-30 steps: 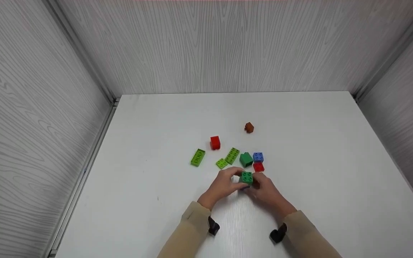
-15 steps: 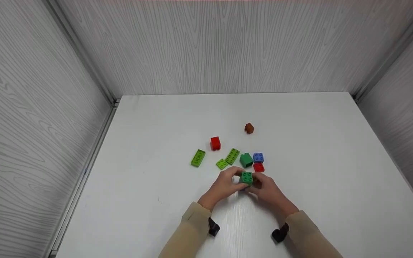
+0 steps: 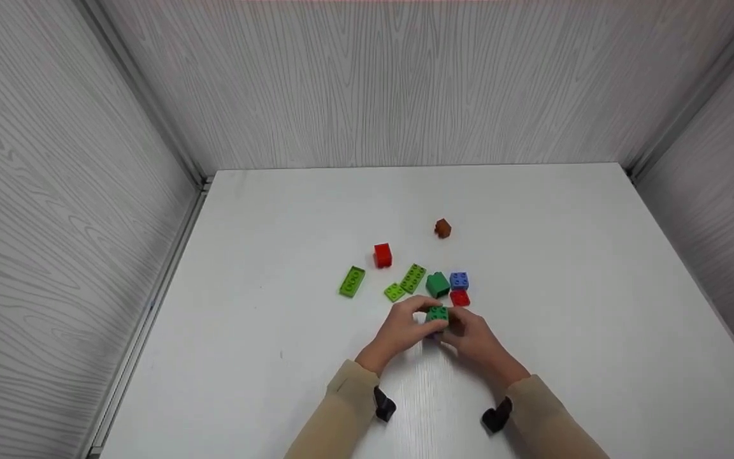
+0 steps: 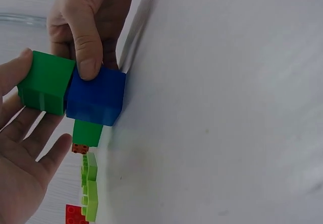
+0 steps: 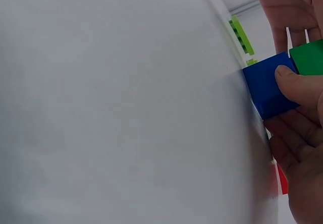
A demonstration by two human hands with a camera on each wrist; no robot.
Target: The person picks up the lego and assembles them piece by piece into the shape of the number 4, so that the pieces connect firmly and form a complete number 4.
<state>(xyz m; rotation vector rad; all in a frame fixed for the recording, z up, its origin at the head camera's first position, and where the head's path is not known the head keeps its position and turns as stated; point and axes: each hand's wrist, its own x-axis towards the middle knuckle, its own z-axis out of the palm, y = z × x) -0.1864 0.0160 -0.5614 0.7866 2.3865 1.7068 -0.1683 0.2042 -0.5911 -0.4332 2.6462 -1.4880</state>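
In the head view, a green toy brick [image 3: 437, 313] stands between both hands, studs up. My left hand [image 3: 402, 326] pinches it between thumb and fingers. Directly below it is a blue brick [image 4: 96, 99], lined up with the green one and resting near the white tabletop. My right hand [image 3: 475, 339] grips that blue brick, its thumb pressed on the near side, as the right wrist view also shows. A thin dark line runs between the two bricks in the left wrist view. From above, the blue brick is mostly hidden.
Just beyond the hands lie another green brick [image 3: 438, 285], a small blue brick [image 3: 459, 280] and a flat red piece [image 3: 460, 298]. Lime green plates [image 3: 413, 278] lie to the left, with a red brick [image 3: 383, 255] behind them. Farther back sits a brown piece [image 3: 443, 228].
My left hand has shifted slightly right, its thumb now across the front of the green brick, which has moved a little left. My right hand has stayed nearly still.
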